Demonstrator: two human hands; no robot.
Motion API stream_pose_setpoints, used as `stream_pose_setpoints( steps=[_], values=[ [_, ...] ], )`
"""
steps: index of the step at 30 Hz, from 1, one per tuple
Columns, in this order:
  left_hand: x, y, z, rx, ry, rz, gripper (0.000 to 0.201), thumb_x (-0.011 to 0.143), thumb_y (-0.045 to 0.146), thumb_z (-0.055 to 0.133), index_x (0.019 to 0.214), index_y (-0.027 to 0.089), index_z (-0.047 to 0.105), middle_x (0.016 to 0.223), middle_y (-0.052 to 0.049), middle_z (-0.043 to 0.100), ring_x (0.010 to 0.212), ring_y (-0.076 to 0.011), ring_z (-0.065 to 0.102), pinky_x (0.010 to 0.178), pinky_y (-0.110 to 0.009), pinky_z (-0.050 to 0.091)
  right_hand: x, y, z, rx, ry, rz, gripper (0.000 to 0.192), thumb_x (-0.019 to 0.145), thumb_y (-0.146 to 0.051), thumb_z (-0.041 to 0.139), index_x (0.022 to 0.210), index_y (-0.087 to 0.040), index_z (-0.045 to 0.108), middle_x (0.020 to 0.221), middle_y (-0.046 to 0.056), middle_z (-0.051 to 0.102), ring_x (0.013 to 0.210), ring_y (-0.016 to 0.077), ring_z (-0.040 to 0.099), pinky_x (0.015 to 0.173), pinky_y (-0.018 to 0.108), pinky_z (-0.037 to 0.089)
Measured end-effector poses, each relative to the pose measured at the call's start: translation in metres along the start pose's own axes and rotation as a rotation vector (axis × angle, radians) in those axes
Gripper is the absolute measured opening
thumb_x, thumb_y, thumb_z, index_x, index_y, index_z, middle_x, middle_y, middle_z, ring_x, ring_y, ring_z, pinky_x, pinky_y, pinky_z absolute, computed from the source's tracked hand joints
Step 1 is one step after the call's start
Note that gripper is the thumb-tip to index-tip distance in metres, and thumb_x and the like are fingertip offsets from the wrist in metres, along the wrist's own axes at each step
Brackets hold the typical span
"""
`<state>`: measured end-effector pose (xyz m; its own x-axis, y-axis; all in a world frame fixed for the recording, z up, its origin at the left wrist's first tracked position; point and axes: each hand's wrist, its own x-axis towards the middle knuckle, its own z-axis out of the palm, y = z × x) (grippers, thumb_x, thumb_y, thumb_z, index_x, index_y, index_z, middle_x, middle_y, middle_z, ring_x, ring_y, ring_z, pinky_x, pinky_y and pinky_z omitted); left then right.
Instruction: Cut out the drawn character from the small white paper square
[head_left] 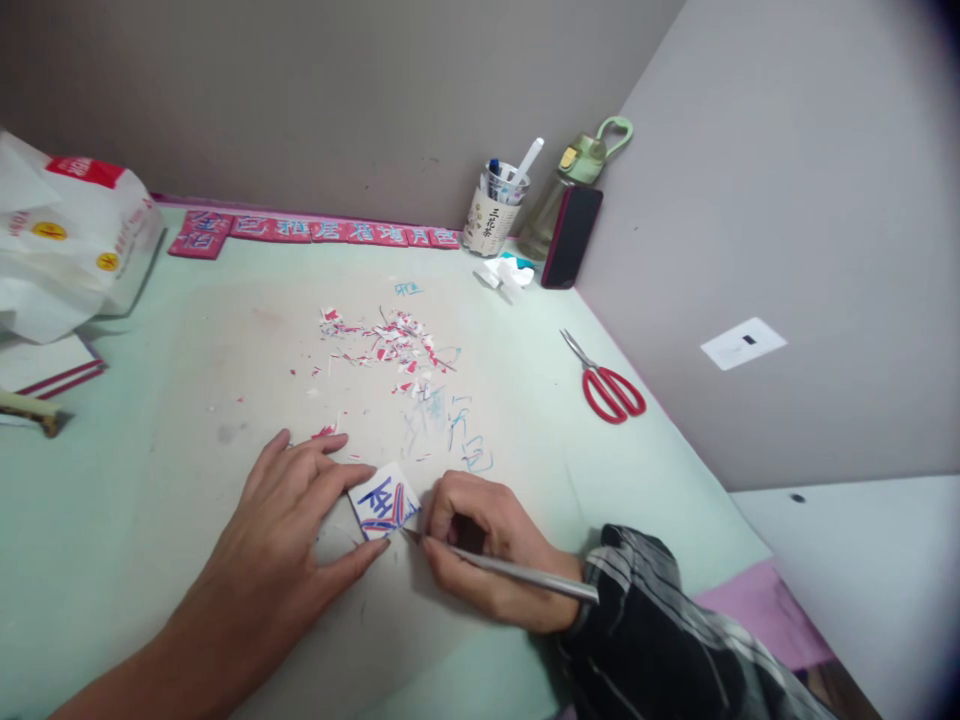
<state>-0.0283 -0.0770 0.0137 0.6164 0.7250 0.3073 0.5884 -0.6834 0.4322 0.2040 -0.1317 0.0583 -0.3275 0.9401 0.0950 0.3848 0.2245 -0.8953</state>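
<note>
A small white square tile (373,508) lies on the mat, with blue lettering and a red-and-blue cut band along its lower and right edges. My left hand (300,520) grips it, index finger at the top edge and thumb at the bottom corner. In my right hand (495,545) is a slim silver craft knife (532,575), its handle slanting back toward the wrist. The knife's dark tip is at the tile's lower right edge; whether it touches cannot be made out.
Red and white shavings (397,345) litter the mat beyond my hands. Red-handled scissors (611,390) lie right. At the back stand a pen cup (491,220), a green bottle (551,200) and a phone (571,238), beside a row of red lettered tiles (326,231). A plastic bag (75,240) sits left.
</note>
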Motion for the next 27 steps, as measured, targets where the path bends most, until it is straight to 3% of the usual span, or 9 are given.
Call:
stream_pose_setpoints(
  steps=[15, 27],
  values=[
    [-0.003, -0.003, 0.004, -0.026, 0.027, 0.016, 0.037, 0.092, 0.042, 0.063, 0.125, 0.028, 0.053, 0.114, -0.004, 0.063, 0.134, -0.0279, 0.049, 0.123, -0.054, 0.021, 0.001, 0.003, 0.0, -0.013, -0.028, -0.055, 0.017, 0.078, -0.011, 0.056, 0.074, -0.022, 0.044, 0.072, -0.002, 0.054, 0.068, 0.0141, 0.048, 0.067, 0.028, 0.037],
    [-0.002, -0.013, -0.002, 0.009, -0.03, 0.05, 0.046, 0.093, 0.051, 0.062, 0.133, 0.032, 0.048, 0.128, 0.0, 0.068, 0.138, -0.0272, 0.049, 0.122, -0.049, 0.017, 0.002, 0.0, 0.0, 0.119, 0.173, 0.11, 0.014, 0.082, -0.019, 0.056, 0.073, -0.022, 0.046, 0.071, -0.002, 0.052, 0.064, 0.0131, 0.044, 0.06, 0.027, 0.036]
  ],
)
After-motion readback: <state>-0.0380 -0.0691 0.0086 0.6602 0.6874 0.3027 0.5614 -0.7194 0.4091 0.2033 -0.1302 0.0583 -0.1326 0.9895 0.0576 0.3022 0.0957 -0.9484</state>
